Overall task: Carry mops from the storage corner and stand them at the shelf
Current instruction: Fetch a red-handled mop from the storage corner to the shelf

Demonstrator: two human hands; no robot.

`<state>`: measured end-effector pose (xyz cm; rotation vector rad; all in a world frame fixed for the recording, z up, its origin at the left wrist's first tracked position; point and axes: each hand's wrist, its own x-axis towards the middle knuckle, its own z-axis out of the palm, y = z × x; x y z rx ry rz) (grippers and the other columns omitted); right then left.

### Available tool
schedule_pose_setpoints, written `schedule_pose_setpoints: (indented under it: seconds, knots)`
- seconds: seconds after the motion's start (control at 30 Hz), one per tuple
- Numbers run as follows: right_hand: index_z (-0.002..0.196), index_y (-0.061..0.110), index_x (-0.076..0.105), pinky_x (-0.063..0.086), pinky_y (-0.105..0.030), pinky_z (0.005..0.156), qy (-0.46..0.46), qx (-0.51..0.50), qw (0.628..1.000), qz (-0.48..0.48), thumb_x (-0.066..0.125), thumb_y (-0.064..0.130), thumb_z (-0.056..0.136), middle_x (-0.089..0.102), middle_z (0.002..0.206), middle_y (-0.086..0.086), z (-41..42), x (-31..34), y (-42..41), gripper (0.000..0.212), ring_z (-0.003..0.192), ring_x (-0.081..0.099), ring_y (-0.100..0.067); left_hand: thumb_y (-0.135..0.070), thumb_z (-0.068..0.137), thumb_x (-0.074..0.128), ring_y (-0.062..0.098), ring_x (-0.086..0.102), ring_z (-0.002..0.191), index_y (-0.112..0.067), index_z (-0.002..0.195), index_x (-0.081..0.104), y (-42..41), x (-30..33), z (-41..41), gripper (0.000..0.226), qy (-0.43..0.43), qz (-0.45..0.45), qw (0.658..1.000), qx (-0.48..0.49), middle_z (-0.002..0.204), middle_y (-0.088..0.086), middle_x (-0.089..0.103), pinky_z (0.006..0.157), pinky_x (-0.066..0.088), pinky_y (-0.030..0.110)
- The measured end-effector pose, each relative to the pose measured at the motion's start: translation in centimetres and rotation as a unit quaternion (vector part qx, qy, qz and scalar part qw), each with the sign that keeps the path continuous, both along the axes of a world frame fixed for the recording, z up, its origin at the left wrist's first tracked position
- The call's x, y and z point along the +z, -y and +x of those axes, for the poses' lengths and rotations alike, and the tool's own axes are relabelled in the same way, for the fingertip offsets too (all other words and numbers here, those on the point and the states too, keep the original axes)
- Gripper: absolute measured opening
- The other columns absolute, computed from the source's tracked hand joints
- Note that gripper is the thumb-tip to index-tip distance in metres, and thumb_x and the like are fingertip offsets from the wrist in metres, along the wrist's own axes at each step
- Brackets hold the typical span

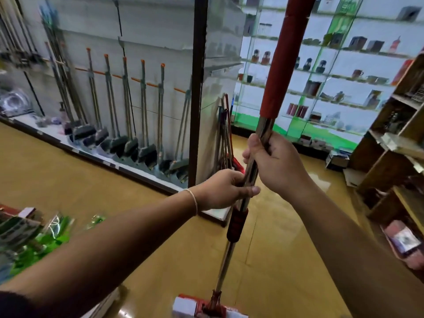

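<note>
I hold one mop [278, 72] upright in front of me. It has a red upper sleeve, a shiny metal shaft, a dark red collar lower down and a red and white head [202, 308] near the floor. My right hand [273, 164] grips the metal shaft just under the red sleeve. My left hand [226, 189] grips the shaft a little lower, above the collar. More mops [226, 138] lean in the corner beside the dark post. A long shelf [96, 154] along the left wall carries a row of standing mops and brooms [128, 106].
A dark vertical post [198, 88] stands ahead, with glass display shelves [321, 76] of goods behind it to the right. Wooden shelving [394, 145] runs down the right side. Green packaged goods [34, 235] lie at the lower left. The floor [68, 180] is glossy tan tile.
</note>
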<state>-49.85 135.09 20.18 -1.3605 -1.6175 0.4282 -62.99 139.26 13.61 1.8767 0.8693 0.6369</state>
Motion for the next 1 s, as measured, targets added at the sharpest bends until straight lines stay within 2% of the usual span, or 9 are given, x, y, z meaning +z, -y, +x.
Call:
schedule_pose_setpoints:
  seconds: [0.1,0.27,0.4,0.47,0.57,0.63,0.7,0.83,1.0]
  knots:
    - [0.089,0.024,0.058,0.057,-0.044,0.081,-0.007,0.01,1.0,0.003,0.048,0.04,0.102,0.069,0.083,0.003,-0.6,-0.3,-3.6,0.023,0.08,0.069,-0.011,-0.034,0.091,0.064,0.031,0.064,0.083,0.007,0.1,0.061,-3.7,-0.3,-0.7,0.042,0.003,-0.002,1.0,0.011,0.099,0.029,0.062,0.081,0.056,0.045]
    - [0.09,0.025,0.06,0.058,-0.037,0.077,-0.003,0.041,0.999,-0.004,0.049,0.041,0.101,0.07,0.082,0.004,-1.0,-1.9,-11.0,0.022,0.078,0.069,-0.007,-0.032,0.094,0.061,0.005,0.059,0.064,0.001,0.099,0.064,-10.2,-1.4,-1.5,0.034,-0.032,-0.008,0.999,0.033,0.078,0.004,0.06,0.063,0.051,0.025]
    - [0.09,0.027,0.06,0.056,-0.033,0.075,-0.006,0.084,0.996,-0.01,0.05,0.044,0.1,0.07,0.081,0.006,-1.4,-3.3,-18.4,0.022,0.077,0.068,-0.005,-0.039,0.091,0.062,0.026,0.069,0.094,-0.005,0.105,0.066,-16.5,-2.7,-2.5,0.037,-0.054,-0.017,0.996,0.066,0.1,0.014,0.07,0.086,0.057,0.048]
    - [0.086,0.027,0.059,0.058,-0.039,0.075,-0.012,0.107,0.994,-0.018,0.05,0.045,0.1,0.071,0.081,0.002,-1.6,-3.6,-22.3,0.024,0.076,0.069,-0.009,-0.044,0.089,0.063,0.033,0.067,0.096,-0.005,0.104,0.066,-19.8,-2.8,-3.0,0.042,-0.067,-0.024,0.994,0.083,0.103,0.021,0.067,0.089,0.054,0.055]
    - [0.083,0.027,0.059,0.058,-0.046,0.074,-0.014,0.151,0.988,-0.035,0.05,0.046,0.099,0.071,0.08,-0.004,-1.8,-3.8,-27.7,0.027,0.073,0.07,-0.017,-0.035,0.094,0.06,0.023,0.068,0.093,-0.009,0.105,0.065,-24.4,-2.6,-3.5,0.029,-0.094,-0.042,0.99,0.099,0.101,0.013,0.068,0.09,0.055,0.047]
    - [0.084,0.026,0.061,0.058,-0.04,0.075,-0.01,0.183,0.982,-0.049,0.051,0.045,0.1,0.072,0.082,-0.003,-2.0,-3.6,-30.8,0.026,0.073,0.069,-0.013,-0.033,0.094,0.06,0.025,0.067,0.094,-0.011,0.104,0.065,-26.9,-2.3,-3.7,0.025,-0.108,-0.048,0.986,0.114,0.1,0.012,0.068,0.089,0.056,0.046]
    - [0.087,0.024,0.063,0.057,-0.036,0.077,-0.004,0.207,0.977,-0.05,0.051,0.043,0.1,0.071,0.082,0.0,-2.4,-3.3,-33.6,0.027,0.074,0.068,-0.009,-0.033,0.094,0.06,0.031,0.066,0.093,-0.011,0.103,0.065,-29.1,-2.0,-4.1,0.024,-0.11,-0.046,0.984,0.133,0.101,0.015,0.068,0.088,0.055,0.049]
    - [0.09,0.021,0.063,0.057,-0.042,0.081,-0.003,0.249,0.967,-0.055,0.05,0.044,0.1,0.071,0.085,0.001,-3.8,-2.6,-38.5,0.028,0.078,0.068,-0.011,-0.036,0.092,0.061,0.037,0.064,0.1,-0.015,0.103,0.065,-33.0,-1.5,-5.6,0.023,-0.117,-0.051,0.975,0.182,0.103,0.017,0.067,0.088,0.053,0.057]
    - [0.093,0.018,0.063,0.057,-0.044,0.081,-0.002,0.292,0.955,-0.053,0.05,0.044,0.1,0.071,0.085,0.002,-6.5,-2.1,-44.0,0.029,0.078,0.069,-0.009,-0.03,0.094,0.061,0.019,0.066,0.096,-0.013,0.103,0.065,-37.2,-1.2,-7.9,0.02,-0.094,-0.057,0.968,0.227,0.099,0.006,0.068,0.093,0.054,0.043]
